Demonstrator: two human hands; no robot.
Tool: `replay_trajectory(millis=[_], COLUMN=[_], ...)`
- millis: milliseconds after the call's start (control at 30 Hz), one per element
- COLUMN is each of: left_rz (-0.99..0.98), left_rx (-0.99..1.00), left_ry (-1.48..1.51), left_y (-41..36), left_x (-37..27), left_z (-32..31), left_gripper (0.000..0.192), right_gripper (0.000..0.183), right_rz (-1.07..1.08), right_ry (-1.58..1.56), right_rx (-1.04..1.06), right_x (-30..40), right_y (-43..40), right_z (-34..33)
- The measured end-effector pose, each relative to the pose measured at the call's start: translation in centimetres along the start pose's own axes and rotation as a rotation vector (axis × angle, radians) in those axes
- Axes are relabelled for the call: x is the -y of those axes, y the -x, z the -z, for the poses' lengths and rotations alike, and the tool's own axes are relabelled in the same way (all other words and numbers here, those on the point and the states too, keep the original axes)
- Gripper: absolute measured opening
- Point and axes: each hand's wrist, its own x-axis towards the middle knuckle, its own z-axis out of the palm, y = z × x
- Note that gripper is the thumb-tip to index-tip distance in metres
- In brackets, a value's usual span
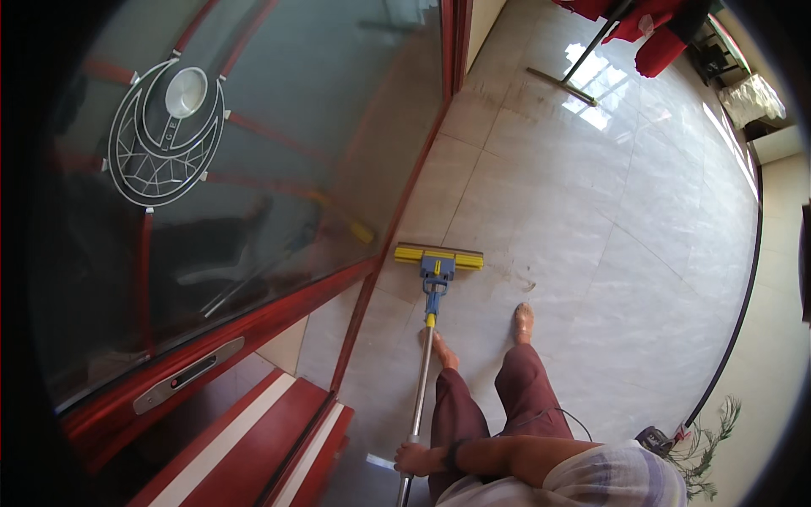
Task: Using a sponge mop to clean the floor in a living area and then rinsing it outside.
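Observation:
My right hand (413, 459) is wrapped around the metal pole (421, 386) of a sponge mop, with a dark band on the wrist above it. The pole runs forward past my left foot to a blue-grey hinge bracket (437, 269). At its end the yellow sponge head (469, 260) lies crosswise on the tiled floor (570, 241), close to the red door frame. Brown smears (507, 272) mark the tiles just right of the head. My left hand is out of view.
A red-framed glass door (285, 127) with a metal ornament (168, 133) stands at left, beside red steps (253, 437). Ahead, a T-shaped stand foot (562, 85) rests below red cloth (659, 54). A plant (703, 450) and a dark device (655, 438) are at lower right.

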Motion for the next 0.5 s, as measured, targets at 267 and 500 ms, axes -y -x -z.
replay_trajectory(millis=[267,500], left_rz=[-1.03,-0.601], left_rx=[-0.261,0.269], left_ry=[-0.556,0.337], left_y=[-10.6,-8.1], left_x=[-6.8,-44.7], left_z=[-1.5,-9.4], left_gripper=[0.033,0.048], right_gripper=[0.007,0.011], right_rz=[-0.276,-0.729], right_ry=[0.293,0.781], right_rx=[-0.232,-0.497], right_x=[-13.7,-32.0], right_y=[3.6,17.6], right_z=[8.8,25.1])
